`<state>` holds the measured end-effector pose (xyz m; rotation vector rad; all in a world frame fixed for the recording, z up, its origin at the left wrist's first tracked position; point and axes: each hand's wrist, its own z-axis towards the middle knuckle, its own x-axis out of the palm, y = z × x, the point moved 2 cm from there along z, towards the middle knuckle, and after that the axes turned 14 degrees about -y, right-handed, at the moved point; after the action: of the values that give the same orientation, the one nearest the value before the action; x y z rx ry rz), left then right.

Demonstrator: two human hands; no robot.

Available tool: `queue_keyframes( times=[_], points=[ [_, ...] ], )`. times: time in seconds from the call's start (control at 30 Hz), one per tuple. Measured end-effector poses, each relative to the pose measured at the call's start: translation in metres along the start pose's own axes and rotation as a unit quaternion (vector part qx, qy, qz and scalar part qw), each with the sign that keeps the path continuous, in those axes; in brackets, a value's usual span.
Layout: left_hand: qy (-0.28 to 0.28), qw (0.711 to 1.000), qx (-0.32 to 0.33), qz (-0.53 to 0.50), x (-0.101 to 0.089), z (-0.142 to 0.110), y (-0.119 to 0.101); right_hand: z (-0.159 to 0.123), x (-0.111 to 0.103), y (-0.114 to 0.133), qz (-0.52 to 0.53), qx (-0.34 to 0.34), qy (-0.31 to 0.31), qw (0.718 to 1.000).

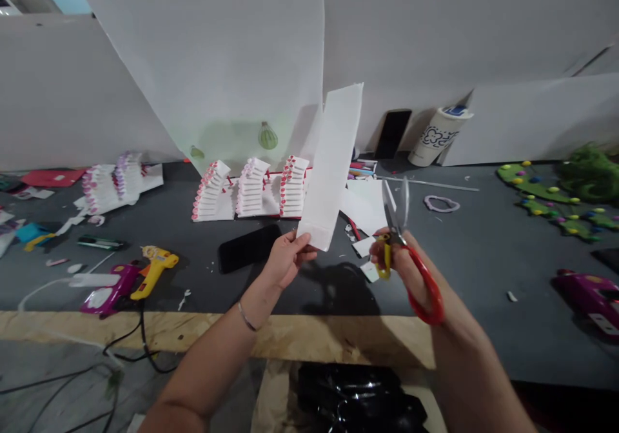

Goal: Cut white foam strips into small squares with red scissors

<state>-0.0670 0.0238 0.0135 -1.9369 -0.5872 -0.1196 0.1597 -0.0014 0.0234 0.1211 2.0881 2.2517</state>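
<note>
My left hand (290, 255) pinches the lower end of a long white strip of board (333, 162), which stands up tilted over the table. In my right hand (411, 265) is a pair of scissors (425, 284) with red and yellow on the handles. Their blades point up and are spread apart, to the right of the strip and not touching it. Behind the strip lie a white sheet (365, 201) and small white offcuts (365, 246). Rows of white sticks with red and pink tips (293, 191) stand left of the strip.
A black phone (249, 248) lies left of my left hand. Farther left are a yellow glue gun (157, 271) and a purple device (111, 290) with cables. A patterned cup (438, 137) and another phone (393, 134) stand against the white boards; green decorations (541, 188) lie at right.
</note>
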Motion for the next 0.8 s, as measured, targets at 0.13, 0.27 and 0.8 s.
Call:
queue_keyframes(
  times=[0.13, 0.27, 0.8],
  points=[
    [0.010, 1.000, -0.012, 0.009, -0.001, 0.000, 0.001, -0.017, -0.030, 0.016, -0.133, 0.025, 0.131, 0.982],
    [0.029, 0.999, 0.011, 0.028, 0.001, -0.003, 0.003, -0.031, -0.031, 0.024, -0.207, 0.050, 0.207, 0.955],
    [0.124, 0.983, 0.046, 0.126, 0.006, -0.011, 0.007, -0.032, -0.030, 0.024, -0.258, 0.053, 0.262, 0.928]
  ],
)
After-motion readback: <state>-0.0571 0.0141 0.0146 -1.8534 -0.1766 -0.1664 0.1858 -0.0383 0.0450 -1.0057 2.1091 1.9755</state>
